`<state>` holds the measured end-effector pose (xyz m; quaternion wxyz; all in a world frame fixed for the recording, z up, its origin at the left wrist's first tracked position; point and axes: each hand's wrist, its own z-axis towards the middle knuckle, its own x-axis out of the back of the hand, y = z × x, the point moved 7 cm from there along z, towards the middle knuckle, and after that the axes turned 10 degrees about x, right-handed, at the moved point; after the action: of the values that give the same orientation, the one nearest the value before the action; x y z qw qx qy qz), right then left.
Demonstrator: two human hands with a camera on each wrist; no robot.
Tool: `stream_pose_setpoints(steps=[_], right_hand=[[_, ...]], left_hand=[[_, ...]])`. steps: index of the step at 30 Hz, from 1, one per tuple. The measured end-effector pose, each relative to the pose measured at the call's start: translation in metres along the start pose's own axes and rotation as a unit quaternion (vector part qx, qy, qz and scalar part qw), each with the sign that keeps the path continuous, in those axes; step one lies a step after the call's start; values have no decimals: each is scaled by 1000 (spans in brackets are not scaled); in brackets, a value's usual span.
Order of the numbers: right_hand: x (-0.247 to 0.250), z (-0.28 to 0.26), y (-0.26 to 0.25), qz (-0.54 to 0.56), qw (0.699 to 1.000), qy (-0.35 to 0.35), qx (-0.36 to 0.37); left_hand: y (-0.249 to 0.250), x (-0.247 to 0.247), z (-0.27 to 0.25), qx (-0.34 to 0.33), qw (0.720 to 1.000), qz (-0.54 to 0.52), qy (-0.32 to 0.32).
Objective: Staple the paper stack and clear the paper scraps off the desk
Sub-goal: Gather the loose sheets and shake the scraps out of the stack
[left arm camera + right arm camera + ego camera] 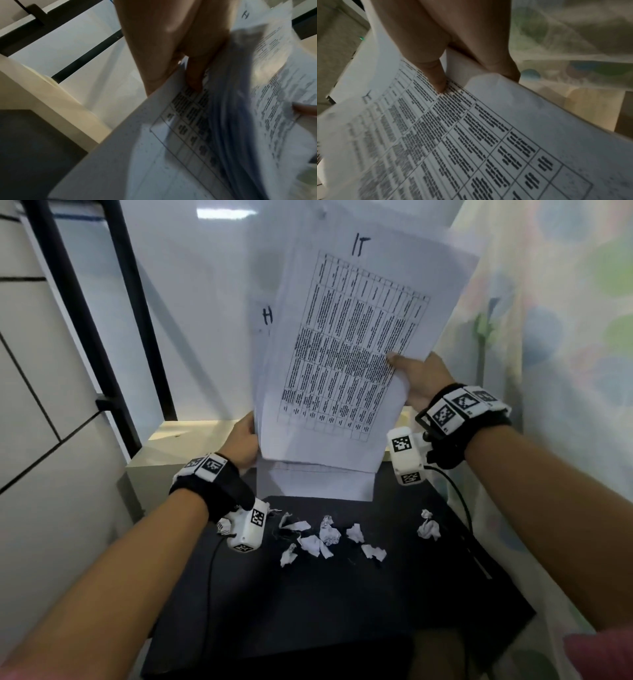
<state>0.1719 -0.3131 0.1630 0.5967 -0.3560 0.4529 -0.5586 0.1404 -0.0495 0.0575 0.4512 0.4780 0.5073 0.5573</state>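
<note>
I hold a stack of printed sheets upright above the black desk; the top page carries a table and a handwritten "IT". My left hand grips the stack's lower left edge, its thumb pressed on the front page. At the right edge my right hand pinches the sheets, thumb on the printed table. The pages fan apart slightly. Several crumpled white paper scraps lie on the desk below the stack. No stapler is in view.
A cream ledge runs behind the desk, with a black metal frame and a white wall at the back left. A light patterned curtain hangs close on the right. Cables trail from both wrist cameras over the desk.
</note>
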Motion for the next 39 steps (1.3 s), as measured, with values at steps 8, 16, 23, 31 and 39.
stream_pose_setpoints(steps=[8, 16, 23, 31, 39], right_hand=[[-2, 9, 15, -64, 995, 49, 58], [-15, 7, 30, -45, 995, 72, 61], [-17, -9, 54, -32, 999, -14, 41], [-8, 14, 48, 12, 996, 61, 57], [-13, 11, 66, -111, 993, 30, 37]], left_hand=[[34, -9, -6, -12, 998, -26, -47], [60, -26, 0, -86, 992, 87, 12], [25, -18, 15, -44, 988, 95, 114], [43, -10, 25, -65, 986, 9, 153], [21, -8, 25, -9, 989, 16, 146]])
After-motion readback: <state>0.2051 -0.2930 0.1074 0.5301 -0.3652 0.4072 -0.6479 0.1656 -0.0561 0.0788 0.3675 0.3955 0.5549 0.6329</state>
